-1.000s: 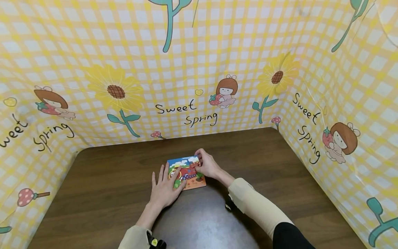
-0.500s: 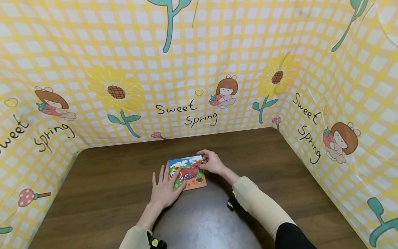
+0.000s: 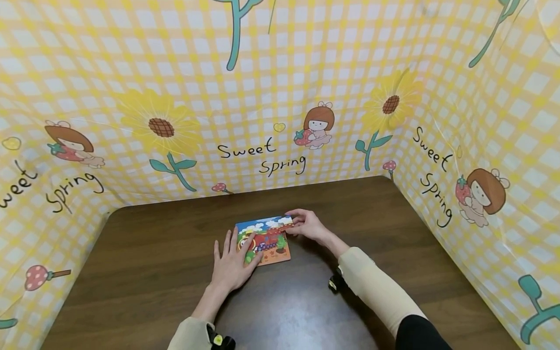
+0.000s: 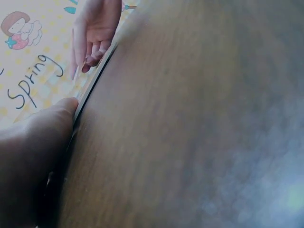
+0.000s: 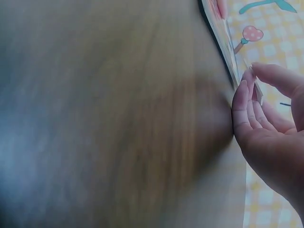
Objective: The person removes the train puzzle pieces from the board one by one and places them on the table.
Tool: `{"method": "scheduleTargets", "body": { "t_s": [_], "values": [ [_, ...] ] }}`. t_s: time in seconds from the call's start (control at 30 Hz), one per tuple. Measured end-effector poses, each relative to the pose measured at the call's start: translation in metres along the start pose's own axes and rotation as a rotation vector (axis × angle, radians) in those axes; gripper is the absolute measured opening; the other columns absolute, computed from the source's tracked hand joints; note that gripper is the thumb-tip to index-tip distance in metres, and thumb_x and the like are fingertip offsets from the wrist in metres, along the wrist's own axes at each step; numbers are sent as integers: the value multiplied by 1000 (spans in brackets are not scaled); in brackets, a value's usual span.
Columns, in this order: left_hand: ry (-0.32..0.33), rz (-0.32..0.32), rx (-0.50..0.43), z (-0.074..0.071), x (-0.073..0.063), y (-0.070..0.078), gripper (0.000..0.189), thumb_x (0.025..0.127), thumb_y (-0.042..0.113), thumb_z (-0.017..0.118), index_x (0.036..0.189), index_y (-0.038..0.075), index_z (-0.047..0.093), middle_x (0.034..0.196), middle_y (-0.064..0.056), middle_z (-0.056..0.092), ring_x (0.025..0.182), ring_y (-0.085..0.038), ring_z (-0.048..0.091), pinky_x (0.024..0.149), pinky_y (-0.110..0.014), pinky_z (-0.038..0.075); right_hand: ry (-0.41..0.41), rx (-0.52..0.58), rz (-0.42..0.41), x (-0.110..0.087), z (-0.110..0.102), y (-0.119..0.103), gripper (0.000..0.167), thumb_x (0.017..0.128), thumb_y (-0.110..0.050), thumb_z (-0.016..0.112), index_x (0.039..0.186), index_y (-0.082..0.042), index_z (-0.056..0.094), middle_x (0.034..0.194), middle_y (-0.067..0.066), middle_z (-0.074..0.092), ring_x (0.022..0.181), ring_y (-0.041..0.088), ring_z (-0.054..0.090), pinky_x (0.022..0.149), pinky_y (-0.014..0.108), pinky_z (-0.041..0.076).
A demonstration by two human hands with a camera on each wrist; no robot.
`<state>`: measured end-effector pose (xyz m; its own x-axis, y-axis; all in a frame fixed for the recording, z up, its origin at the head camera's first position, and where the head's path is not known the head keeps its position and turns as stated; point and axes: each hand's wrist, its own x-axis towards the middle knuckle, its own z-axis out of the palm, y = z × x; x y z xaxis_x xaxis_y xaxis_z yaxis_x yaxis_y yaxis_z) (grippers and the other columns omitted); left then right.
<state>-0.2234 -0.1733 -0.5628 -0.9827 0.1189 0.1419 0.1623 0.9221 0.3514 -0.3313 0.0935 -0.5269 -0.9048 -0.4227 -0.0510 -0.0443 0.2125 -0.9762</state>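
Note:
A square picture puzzle (image 3: 275,255) with a red train, blue sky and orange ground lies on the table. My left hand (image 3: 233,270) rests on its left side with fingers spread, covering part of the train. In the left wrist view, the thumb (image 4: 52,121) touches the board's near edge. At the right side, my right hand (image 3: 311,227) pinches a thin, flat red puzzle piece (image 3: 283,228) between thumb and fingers, over the upper right of the board. The right wrist view shows the piece's pale edge (image 5: 259,93) among the fingers, which hide much of it.
The brown wooden table (image 3: 148,253) extends around the board. A yellow checked cloth (image 3: 262,97) with sunflowers and "Sweet Spring" lettering stands as walls at the back and both sides.
My right hand has moved right, carrying the red piece from over the train toward the board's right edge. The left hand has stayed in place on the board.

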Motion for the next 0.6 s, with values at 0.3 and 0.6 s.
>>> {"method": "scheduleTargets", "body": {
  "t_s": [0.3, 0.6],
  "values": [
    [12, 9, -5, 3, 0, -1, 73, 101, 68, 52, 164, 33, 39, 173, -21, 16, 159, -42, 10, 120, -73, 0, 26, -35, -4, -10, -19, 6, 54, 91, 4, 78, 141, 7, 59, 98, 17, 70, 77, 23, 70, 62, 31, 56],
    [7, 10, -3, 1, 0, -1, 74, 101, 69, 51, 164, 32, 39, 173, -21, 16, 159, -42, 11, 120, -73, 1, 87, -91, -19, -19, -43, 9, 53, 92, 5, 77, 141, 9, 58, 105, 23, 66, 87, 22, 69, 68, 27, 53]
  ]
}}
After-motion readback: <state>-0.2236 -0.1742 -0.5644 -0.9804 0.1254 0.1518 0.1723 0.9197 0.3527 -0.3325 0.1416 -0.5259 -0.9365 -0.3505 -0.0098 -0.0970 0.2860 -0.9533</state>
